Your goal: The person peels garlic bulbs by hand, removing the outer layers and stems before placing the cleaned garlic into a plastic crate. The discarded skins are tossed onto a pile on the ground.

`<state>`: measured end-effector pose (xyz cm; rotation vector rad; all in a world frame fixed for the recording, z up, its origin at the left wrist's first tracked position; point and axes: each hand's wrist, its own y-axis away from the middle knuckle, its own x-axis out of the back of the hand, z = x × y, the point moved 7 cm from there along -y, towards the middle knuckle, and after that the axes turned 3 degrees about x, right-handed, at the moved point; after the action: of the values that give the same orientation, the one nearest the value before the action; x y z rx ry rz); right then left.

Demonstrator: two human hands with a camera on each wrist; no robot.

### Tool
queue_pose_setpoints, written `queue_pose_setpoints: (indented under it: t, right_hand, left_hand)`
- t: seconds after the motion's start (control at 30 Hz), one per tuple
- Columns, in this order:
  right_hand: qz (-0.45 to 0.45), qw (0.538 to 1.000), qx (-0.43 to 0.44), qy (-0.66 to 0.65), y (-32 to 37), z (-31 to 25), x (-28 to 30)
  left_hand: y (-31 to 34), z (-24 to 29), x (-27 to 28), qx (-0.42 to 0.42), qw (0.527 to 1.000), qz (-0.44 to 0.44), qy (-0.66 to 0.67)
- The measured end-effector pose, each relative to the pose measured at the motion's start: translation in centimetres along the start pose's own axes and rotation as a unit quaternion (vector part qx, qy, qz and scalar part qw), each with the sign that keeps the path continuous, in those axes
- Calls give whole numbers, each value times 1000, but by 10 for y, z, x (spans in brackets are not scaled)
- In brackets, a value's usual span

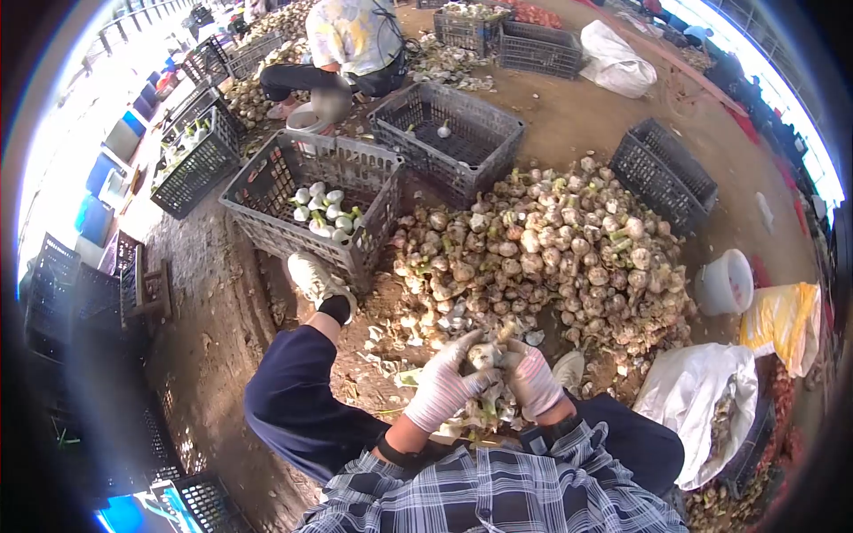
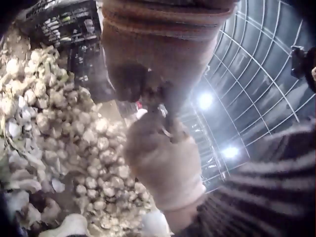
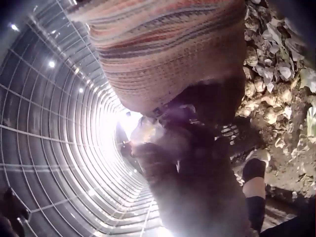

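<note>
In the head view, a garlic bulb [image 1: 484, 356] with a short stem is held between both gloved hands, low over the peelings. My left hand [image 1: 444, 384] grips it from one side with thumb and fingers. From the other side my right hand [image 1: 531, 380] pinches it. Both wrist views show the striped gloves close together, with the left glove [image 2: 158, 54] and the right glove [image 3: 173, 59] at the top of their own views; the bulb is mostly hidden there. Papery skins [image 1: 489, 413] lie beneath the hands. Beyond them spreads a large heap of garlic bulbs [image 1: 551, 249].
A black crate [image 1: 355, 258] holding several cleaned white bulbs stands ahead left, beside another crate [image 1: 498, 169]. A tipped crate [image 1: 665, 173], a white bucket [image 1: 727, 282] and a white sack [image 1: 697, 391] lie to the right. Another person [image 1: 355, 40] squats at the back.
</note>
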<state>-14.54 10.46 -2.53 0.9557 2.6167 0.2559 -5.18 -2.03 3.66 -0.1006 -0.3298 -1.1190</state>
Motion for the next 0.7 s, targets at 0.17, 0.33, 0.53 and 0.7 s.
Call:
queue_pose_setpoints:
  t: [0.17, 0.33, 0.53, 0.7]
  right_hand:
    - [-2, 999, -29, -38, 12, -38, -19]
    - [-7, 995, -75, -59, 8, -35, -20]
    - [-3, 944, 191, 270, 2, -29, -8]
    - [87, 973, 88, 195, -1, -20, -14]
  left_hand:
    - [-8, 2, 6, -106, 988, 20, -109]
    - [-7, 5, 1, -143, 977, 32, -154]
    - [-6, -8, 2, -74, 994, 10, -85]
    - [5, -23, -11, 158, 933, -64, 317]
